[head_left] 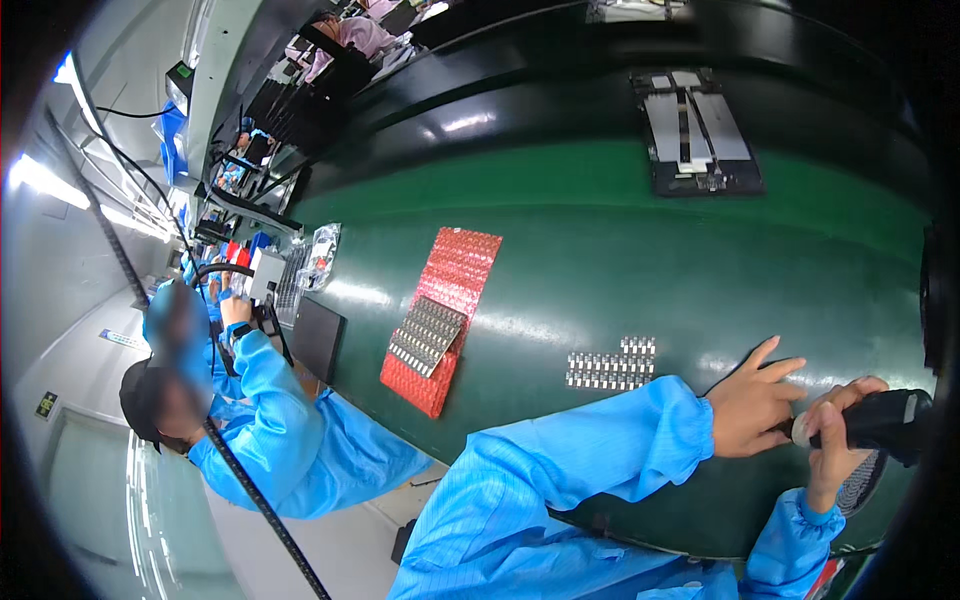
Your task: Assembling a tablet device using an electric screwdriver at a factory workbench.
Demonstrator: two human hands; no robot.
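Observation:
My left hand is over the green table at the right, palm down with its fingers spread, and I see nothing held in it. Close beside it, my right hand is closed round the near end of a black, cylinder-shaped object. A pale tip of that object points toward my left hand; its exact kind I cannot make out. To the left of my left hand lies a block of small silver-and-black parts in neat rows, its top row shorter than the others.
A red bubble-wrap sheet carries a tilted panel of small parts. Farther back lies an opened tablet-like device. A co-worker in blue sits at the left, near a dark flat box. A round mesh object is below my right hand.

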